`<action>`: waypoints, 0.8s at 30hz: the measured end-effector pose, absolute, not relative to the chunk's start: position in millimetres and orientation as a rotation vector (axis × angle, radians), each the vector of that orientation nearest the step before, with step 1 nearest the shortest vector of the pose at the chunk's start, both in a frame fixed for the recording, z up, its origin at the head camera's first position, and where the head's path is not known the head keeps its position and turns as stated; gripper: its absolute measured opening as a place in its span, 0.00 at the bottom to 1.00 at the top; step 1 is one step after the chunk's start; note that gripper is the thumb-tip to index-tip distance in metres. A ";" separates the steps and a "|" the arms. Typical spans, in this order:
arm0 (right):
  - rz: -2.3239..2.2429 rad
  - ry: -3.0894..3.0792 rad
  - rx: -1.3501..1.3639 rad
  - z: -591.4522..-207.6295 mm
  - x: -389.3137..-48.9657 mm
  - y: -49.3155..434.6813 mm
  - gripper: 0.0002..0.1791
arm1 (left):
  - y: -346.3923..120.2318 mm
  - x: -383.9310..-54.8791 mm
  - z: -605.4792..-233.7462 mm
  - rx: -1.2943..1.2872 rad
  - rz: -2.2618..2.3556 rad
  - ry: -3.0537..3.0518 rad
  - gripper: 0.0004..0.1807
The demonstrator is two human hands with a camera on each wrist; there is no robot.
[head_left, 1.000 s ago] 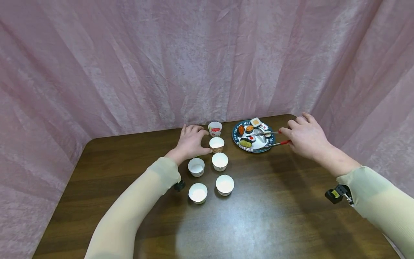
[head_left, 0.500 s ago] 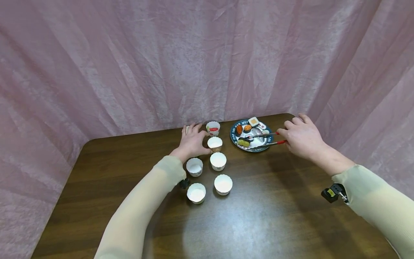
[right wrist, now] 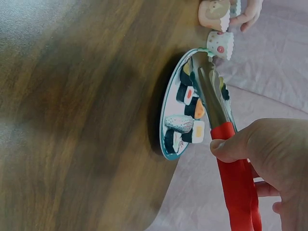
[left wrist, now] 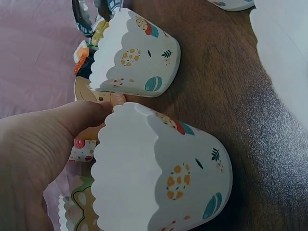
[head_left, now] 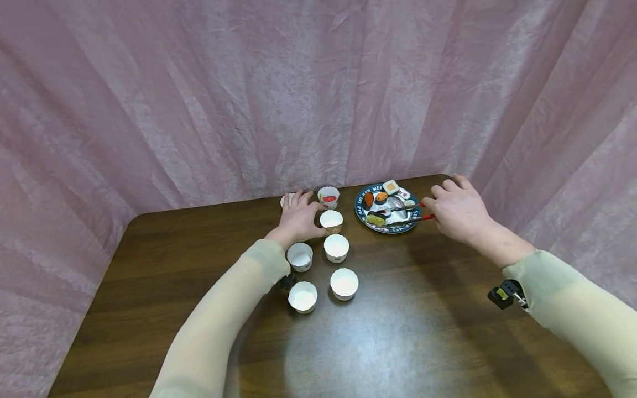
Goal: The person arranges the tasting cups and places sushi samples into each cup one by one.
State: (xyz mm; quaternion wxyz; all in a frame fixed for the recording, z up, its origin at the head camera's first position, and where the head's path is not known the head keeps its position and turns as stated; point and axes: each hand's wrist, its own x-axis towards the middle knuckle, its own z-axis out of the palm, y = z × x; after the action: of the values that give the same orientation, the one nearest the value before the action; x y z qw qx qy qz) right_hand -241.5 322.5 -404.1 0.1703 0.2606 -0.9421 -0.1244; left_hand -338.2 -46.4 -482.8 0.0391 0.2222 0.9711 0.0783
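Note:
My left hand (head_left: 297, 219) is spread beside a brown paper baking cup (head_left: 332, 221) in the back part of the table. Its thumb touches the cup's side in the left wrist view, and its forefinger lies near the rim. A white-rimmed cup (head_left: 287, 200) shows partly behind the fingers; what lies beneath the palm is hidden. My right hand (head_left: 458, 209) grips red-handled tongs (right wrist: 236, 178). The tong arms reach apart over a blue-rimmed plate (head_left: 359, 213) of sushi pieces, near a green-topped sushi (head_left: 375, 218). Also on the plate is an orange-topped sushi (head_left: 381, 197).
A strawberry-print cup (head_left: 328, 197) stands at the back edge. Nearer the front are more paper cups, such as a left one (head_left: 300, 257), a middle one (head_left: 336, 248) and a front one (head_left: 344, 284). A pink curtain (head_left: 239, 99) hangs behind the wooden table (head_left: 428, 331).
My right hand has moved left with the tongs, whose arms have drawn slightly closer together. My left hand has shifted a little right, baring the cup behind its fingers.

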 end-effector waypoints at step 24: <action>-0.397 -2.654 0.755 -413.6 -250.7 318.0 0.15 | -41.4 -342.6 -488.9 0.631 0.259 2.936 0.36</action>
State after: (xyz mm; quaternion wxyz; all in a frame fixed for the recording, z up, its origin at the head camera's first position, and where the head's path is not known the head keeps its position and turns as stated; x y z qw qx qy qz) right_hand -250.7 318.0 -413.6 0.1758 0.2667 -0.9372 -0.1403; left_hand -342.6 -41.4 -488.9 0.0637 0.2089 0.9721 0.0858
